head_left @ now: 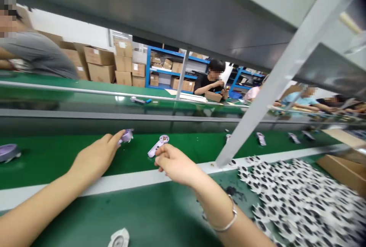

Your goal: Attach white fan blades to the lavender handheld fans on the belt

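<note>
Place: a factory assembly floor is shown.
Green strip [197,149]: small purple parts [154,150] are spaced along it.
Worktop [160,212]: dozens of identical white bladed parts [303,201] are massed on it.
Background: cardboard cartons [100,72] are stacked; blue racks [148,68] are loaded with boxes [177,67].
Far bench [97,86]: several people [201,87] are seen at work.

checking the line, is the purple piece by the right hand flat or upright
Flat: the purple piece lies stretched out on the green belt, its round end beyond the right hand.

I can't tell if right hand [175,164] touches lilac part [156,148], mid-frame. Purple ring [8,153] cropped far left; white pile [305,200] blurs lower right.
</note>
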The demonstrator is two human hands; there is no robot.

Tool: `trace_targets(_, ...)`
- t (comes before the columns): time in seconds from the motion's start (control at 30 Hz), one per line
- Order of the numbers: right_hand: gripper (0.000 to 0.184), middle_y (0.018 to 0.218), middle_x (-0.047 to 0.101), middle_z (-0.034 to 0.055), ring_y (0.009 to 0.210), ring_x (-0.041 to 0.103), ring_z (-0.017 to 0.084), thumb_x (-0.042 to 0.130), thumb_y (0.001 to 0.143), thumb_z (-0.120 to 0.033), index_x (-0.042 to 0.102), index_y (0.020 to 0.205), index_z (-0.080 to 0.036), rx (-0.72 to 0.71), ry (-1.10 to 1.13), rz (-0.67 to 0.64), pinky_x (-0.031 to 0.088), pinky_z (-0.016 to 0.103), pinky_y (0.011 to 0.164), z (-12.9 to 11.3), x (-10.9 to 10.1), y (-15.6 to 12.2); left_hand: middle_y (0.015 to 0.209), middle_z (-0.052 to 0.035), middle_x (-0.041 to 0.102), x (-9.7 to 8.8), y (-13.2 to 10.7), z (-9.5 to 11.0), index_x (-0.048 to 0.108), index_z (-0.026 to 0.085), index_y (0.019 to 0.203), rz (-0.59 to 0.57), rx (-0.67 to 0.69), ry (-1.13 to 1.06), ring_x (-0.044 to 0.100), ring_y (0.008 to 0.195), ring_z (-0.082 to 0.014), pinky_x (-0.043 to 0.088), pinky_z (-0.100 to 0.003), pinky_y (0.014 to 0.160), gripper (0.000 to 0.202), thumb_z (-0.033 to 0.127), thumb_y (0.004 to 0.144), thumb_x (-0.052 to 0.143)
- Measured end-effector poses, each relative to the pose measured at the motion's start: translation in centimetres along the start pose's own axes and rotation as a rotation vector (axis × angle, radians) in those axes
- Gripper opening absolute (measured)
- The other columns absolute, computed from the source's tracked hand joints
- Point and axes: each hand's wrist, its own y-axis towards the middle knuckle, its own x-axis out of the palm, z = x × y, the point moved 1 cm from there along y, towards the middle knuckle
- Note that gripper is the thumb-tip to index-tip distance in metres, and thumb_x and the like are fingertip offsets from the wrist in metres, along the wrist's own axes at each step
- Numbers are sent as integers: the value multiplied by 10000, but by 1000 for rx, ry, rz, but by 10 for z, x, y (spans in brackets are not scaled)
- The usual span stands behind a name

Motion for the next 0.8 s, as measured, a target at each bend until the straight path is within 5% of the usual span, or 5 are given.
trace_targets(0.1,177,705,603,-19,612,516,124,628,764,-161,609,939,-186,-34,-239,-135,382,237,552,6,4,-7,1003,-151,650,12,1,-8,476,156,1420,-41,-33,40,610,957,-335,480,-396,725,519,367,967,338)
trace_targets(0.23,240,793,720,18,677,603,154,625,717,-152,722,933,-188,-94,-450,-324,417,239,592,4,18,-19,1422,-299,419,10,-5,7,359,47,1470,50,-64,27,350,1333,-476,322,-636,1006,639,443,968,336)
trace_targets(0.37,345,922,764,36,774,664,168,555,742,-128,768,1005,-192,-200,-558,-401,463,224,681,3,39,-27,1575,-88,335,1,-13,35,383,233,1482,-46,249,-113,256,1452,-321,233,-479,1165,638,557,934,428)
trace_targets(0.5,385,1004,767,55,961,679,216,497,781,-122,781,1030,-194,-296,-667,-386,480,247,833,6,58,-31,1427,-24,551,-2,-19,45,524,304,1370,-152,422,-249,494,1305,-227,395,-338,1063,500,532,927,483)
trace_targets(0.8,355,898,753,51,849,692,184,521,719,-117,806,869,-266,-370,-650,-405,492,237,785,27,72,-27,945,-148,668,-18,-18,32,662,145,1012,-39,106,-200,584,974,-323,415,-493,935,369,468,879,541)
